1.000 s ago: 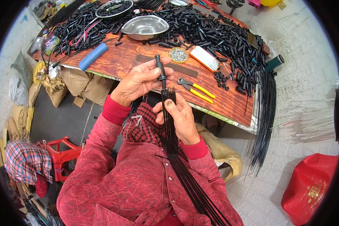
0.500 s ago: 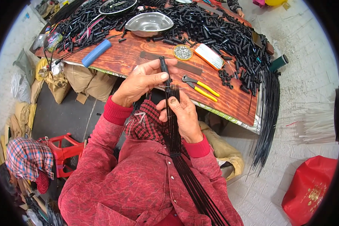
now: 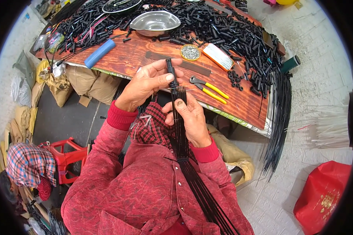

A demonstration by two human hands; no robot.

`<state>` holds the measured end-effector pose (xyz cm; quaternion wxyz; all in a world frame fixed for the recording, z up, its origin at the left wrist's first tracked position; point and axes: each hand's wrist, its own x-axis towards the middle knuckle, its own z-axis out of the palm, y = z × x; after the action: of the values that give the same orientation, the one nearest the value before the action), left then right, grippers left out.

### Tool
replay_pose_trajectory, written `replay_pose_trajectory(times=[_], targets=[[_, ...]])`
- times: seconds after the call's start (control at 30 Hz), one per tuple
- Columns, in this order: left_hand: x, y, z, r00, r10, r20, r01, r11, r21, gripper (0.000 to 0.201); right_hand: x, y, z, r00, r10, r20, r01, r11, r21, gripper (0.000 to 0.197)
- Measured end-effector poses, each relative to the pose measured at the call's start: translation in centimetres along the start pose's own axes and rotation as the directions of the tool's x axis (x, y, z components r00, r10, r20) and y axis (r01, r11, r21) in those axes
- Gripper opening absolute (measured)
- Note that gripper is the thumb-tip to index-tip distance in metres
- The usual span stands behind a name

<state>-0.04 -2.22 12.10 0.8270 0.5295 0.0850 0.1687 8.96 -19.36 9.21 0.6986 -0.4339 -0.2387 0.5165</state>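
My left hand (image 3: 147,83) is closed around a black plastic tube (image 3: 169,64), which looks like an umbrella runner and stands nearly upright between thumb and fingers. Just below it, my right hand (image 3: 193,119) pinches a bundle of thin black ribs (image 3: 202,192). The upper ends of the ribs meet the lower part of the tube. A thin wire (image 3: 187,85) crosses there and sticks out to the right. From my right hand the ribs run down over my red jacket, gathered by a dark tie (image 3: 182,159) partway along. My fingers hide part of the joint.
On the wooden table (image 3: 247,111) lie yellow-handled pliers (image 3: 211,91), a dish of small metal pieces (image 3: 190,52), a white-and-orange box (image 3: 218,57), a metal bowl (image 3: 155,23), a blue roll (image 3: 100,53) and heaped black tubes (image 3: 223,31). Black rods (image 3: 280,117) hang off its right end.
My hands and the tube have barely moved. At the far top right, another person's hand has gone from view, leaving only a dark sleeve.
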Motion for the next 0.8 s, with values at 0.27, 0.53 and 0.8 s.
replay_pose_trajectory(times=[0.27, 0.53, 0.8], targets=[[0.23, -0.37, -0.45, 1.0, 0.011, 0.008, -0.011, 1.0, -0.006, 0.053, 0.08, -0.08, 0.26, 1.0, 0.012, -0.003, -0.012, 1.0, -0.003, 0.032], [0.19, -0.17, -0.58, 0.997, -0.002, 0.078, 0.006, 0.998, -0.055, 0.057, 0.26, 0.02, -0.01, 1.0, 0.025, -0.002, -0.025, 1.0, -0.01, 0.031], [0.37, -0.67, -0.62, 1.0, -0.017, -0.024, 0.018, 0.999, 0.034, 0.049, 0.41, 0.09, -0.15, 1.0, 0.015, 0.009, -0.015, 1.0, -0.01, 0.032]])
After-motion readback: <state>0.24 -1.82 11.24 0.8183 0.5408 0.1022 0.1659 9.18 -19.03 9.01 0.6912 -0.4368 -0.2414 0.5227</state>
